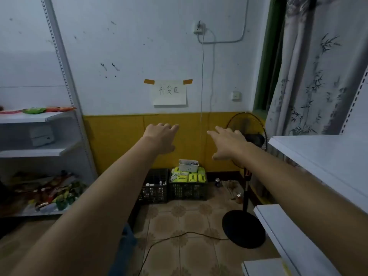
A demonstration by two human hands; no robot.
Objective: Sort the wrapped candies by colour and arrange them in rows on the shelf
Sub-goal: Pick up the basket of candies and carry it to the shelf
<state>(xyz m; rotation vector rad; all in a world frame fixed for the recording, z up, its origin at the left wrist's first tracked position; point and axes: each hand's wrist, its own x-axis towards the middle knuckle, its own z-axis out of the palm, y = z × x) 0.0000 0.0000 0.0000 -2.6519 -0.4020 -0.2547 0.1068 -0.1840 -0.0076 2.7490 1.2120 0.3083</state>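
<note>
**While both grips hang empty, the way to the candies has snags**

Since neither grip has hold of anything, nothing can drop yet. The left grip (161, 138) and right grip (229, 144) are stretched out in mid-air, palms down, fingers loosely spread and nearly straight. The right grip overlaps the guard of a fan (256, 138) at its 3 o'clock. How near it truly is cannot be told, but a sweep that way could rock the fan on its thin pole.

At 6 o'clock from the grips, low down, a small white basket (188, 167) sits on top of yellow-green packs (194, 177) heaped in a crate (188, 191). It holds small mixed items, too small to name. I judge these the likeliest candies, though no wrapped candy shows for certain. The basket rests on an uneven heap, so a one-sided lift could tip it and scatter the contents over the floor (189, 259) and through the crate's holes.

Further out, at 6 o'clock in the view, a dark cord (179, 235) loops over the floor between the person and the crate, a trip risk on any step forward. The white shelf (318, 156) at 3 o'clock looks like the place for the rows. At 9 o'clock the left shelves (29, 117) carry bright packets (53, 192) that could be taken for stock to sort. The light is dim, so close colours may get mixed.
</note>
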